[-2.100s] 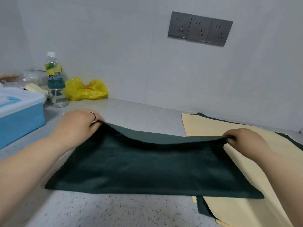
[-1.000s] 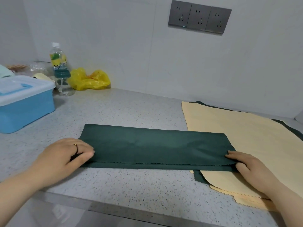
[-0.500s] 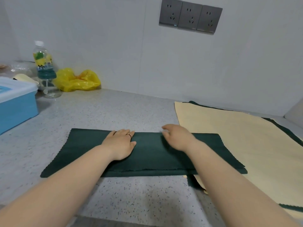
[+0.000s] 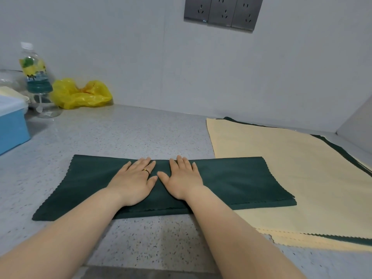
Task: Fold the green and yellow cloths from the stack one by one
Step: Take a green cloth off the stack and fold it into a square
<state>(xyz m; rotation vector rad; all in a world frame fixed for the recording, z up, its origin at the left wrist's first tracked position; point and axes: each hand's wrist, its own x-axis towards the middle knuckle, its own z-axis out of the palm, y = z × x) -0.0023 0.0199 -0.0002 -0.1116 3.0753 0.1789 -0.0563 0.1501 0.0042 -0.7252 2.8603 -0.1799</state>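
both hands down flat on the green cloth (image 4: 241, 182), mid-strip. left hand (image 4: 134, 180) & right hand (image 4: 182, 178) sit side by side, palms down, fingers straight and slightly spread, thumbs nearly meeting. nothing pinched. cloth lies on the counter (image 4: 130, 133) near us, already a long strip running left-right, w/ doubled edges showing along the near side. its right end overlaps the near-left part of the stack (image 4: 281, 235). we read this as smoothing after a lengthwise fold, so this cloth is partway: prob a crosswise fold or two left. stack on the right has a yellow cloth (image 4: 291, 168) on top, green edges poking out at the far and right sides, more layers at the near edge, count unclear. so most of the job is ahead of us.
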